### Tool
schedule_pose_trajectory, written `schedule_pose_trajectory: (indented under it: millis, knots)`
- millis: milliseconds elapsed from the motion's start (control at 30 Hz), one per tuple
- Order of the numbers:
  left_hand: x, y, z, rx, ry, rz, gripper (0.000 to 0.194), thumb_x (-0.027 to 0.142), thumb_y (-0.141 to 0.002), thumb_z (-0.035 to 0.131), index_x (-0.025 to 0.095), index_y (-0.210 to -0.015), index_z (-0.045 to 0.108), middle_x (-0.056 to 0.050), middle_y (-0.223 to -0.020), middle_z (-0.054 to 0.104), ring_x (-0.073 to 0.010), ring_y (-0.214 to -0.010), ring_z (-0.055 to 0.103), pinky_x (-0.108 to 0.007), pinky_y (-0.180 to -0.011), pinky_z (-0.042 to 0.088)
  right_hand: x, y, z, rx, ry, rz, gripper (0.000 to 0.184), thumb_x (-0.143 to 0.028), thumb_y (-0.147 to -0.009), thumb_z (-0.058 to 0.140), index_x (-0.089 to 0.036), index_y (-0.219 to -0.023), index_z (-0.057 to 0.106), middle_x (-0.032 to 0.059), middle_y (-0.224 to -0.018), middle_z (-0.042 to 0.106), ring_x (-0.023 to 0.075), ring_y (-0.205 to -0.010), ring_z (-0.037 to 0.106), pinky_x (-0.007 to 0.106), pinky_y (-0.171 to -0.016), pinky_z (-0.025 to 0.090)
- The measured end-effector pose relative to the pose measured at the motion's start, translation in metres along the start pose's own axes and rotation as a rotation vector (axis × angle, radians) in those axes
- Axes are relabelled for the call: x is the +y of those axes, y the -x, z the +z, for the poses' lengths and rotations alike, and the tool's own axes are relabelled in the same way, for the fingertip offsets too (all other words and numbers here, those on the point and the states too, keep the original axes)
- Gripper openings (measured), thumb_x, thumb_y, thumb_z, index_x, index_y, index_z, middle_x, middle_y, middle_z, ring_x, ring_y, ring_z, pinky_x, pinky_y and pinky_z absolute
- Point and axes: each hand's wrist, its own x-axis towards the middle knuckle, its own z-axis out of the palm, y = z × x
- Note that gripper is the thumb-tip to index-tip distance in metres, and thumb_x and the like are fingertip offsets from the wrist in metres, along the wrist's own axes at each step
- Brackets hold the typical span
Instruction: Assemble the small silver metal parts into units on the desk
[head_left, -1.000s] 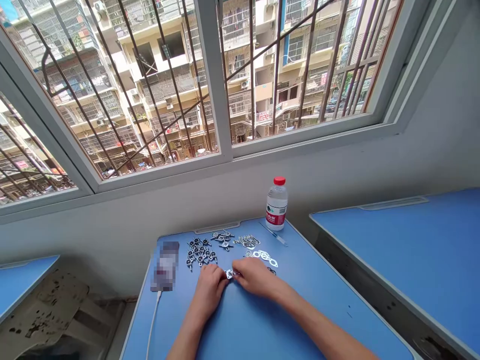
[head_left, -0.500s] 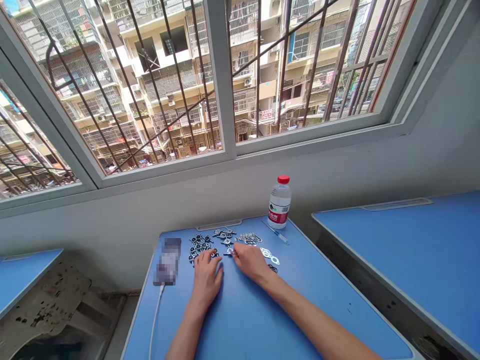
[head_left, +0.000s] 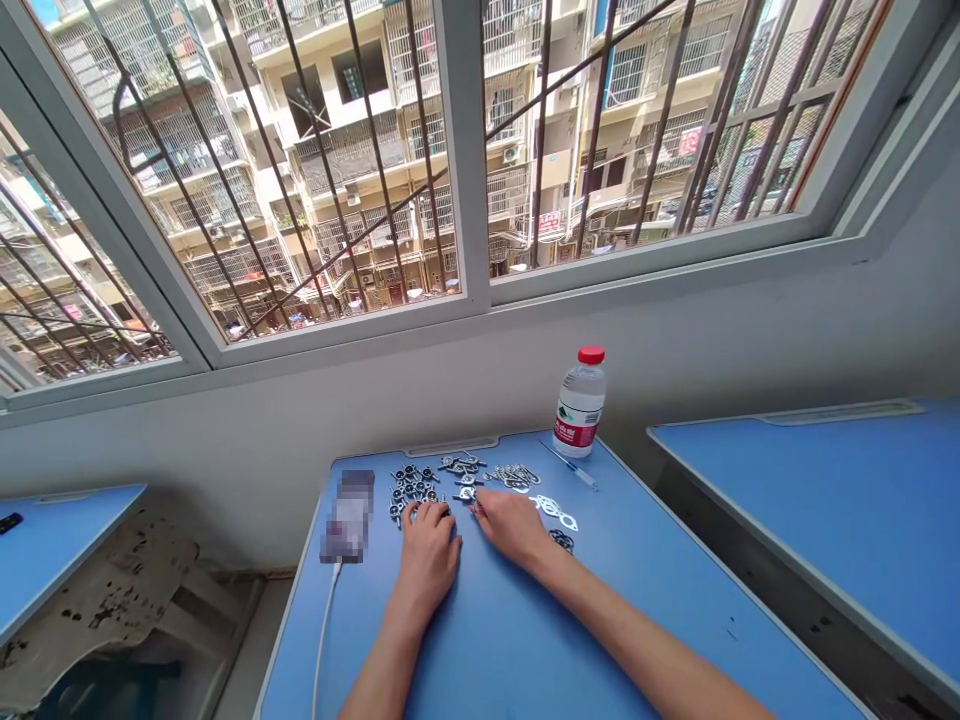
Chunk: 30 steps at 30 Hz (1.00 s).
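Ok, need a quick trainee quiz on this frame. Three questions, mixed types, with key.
1. True or false: the bottle stands upright and has a red cap.
2. Which of the person's hands is nearer the flat white plates?
A) left
B) right
C) both equally near
3. Order these from left to right in the picture: bottle, pixelated device, cluster of dark round parts.

Key:
1. True.
2. B.
3. Pixelated device, cluster of dark round parts, bottle.
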Motion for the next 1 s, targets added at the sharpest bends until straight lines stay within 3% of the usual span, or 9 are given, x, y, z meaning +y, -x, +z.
schedule_pose_trajectory:
  millis: [167, 333, 667, 800, 1000]
  knots:
    - [0.005, 0.001, -0.004, 0.034, 0.009, 0.002, 0.012, 0.009, -0.085, 0.053, 0.019, -0.084, 0.060, -0.004, -0.092, 0.066, -0.0210, -0.093, 0.062, -0.048, -0.099, 0.038, 0.002, 0.003, 0.002, -0.010, 0.007, -0.006, 0.023, -0.023, -0.096, 0.046, -0.016, -0.098, 0.067, 0.0111, -0.094, 0.074, 0.0263, -0.087, 0.070, 0.029, -0.065, 0.040]
    - [0.007, 0.000, -0.008, 0.024, -0.038, -0.062, 0.029, 0.008, -0.084, 0.052, 0.020, -0.109, 0.058, -0.007, -0.102, 0.063, -0.0239, -0.097, 0.058, -0.045, -0.090, 0.041, 0.003, 0.005, 0.003, -0.015, 0.000, -0.023, 0.022, -0.020, -0.095, 0.045, -0.016, -0.098, 0.067, 0.0119, -0.093, 0.074, 0.0255, -0.085, 0.070, 0.029, -0.065, 0.040]
    - [0.002, 0.001, -0.007, -0.100, -0.083, -0.118, 0.029, 0.003, -0.083, 0.048, 0.020, -0.101, 0.062, -0.007, -0.096, 0.063, -0.0253, -0.093, 0.057, -0.042, -0.084, 0.041, 0.005, 0.014, -0.003, -0.058, -0.016, -0.022, 0.022, -0.019, -0.095, 0.045, -0.018, -0.091, 0.067, 0.0103, -0.091, 0.074, 0.0251, -0.084, 0.069, 0.029, -0.061, 0.035]
    - [0.002, 0.001, -0.009, -0.154, 0.019, -0.128, 0.039, 0.002, -0.081, 0.048, 0.019, -0.115, 0.057, -0.009, -0.103, 0.064, -0.0260, -0.098, 0.058, -0.042, -0.085, 0.042, 0.012, 0.013, -0.010, -0.059, -0.054, 0.024, 0.020, -0.023, -0.095, 0.048, -0.019, -0.087, 0.067, 0.0078, -0.089, 0.074, 0.0229, -0.083, 0.069, 0.027, -0.059, 0.030]
    - [0.004, 0.000, -0.016, -0.225, 0.308, -0.069, 0.039, 0.002, -0.083, 0.044, 0.021, -0.114, 0.057, -0.005, -0.094, 0.065, -0.0199, -0.088, 0.061, -0.037, -0.085, 0.044, 0.035, 0.009, -0.023, 0.020, -0.118, 0.155, 0.023, -0.026, -0.096, 0.047, -0.021, -0.083, 0.065, 0.0050, -0.084, 0.073, 0.0185, -0.078, 0.066, 0.026, -0.056, 0.025]
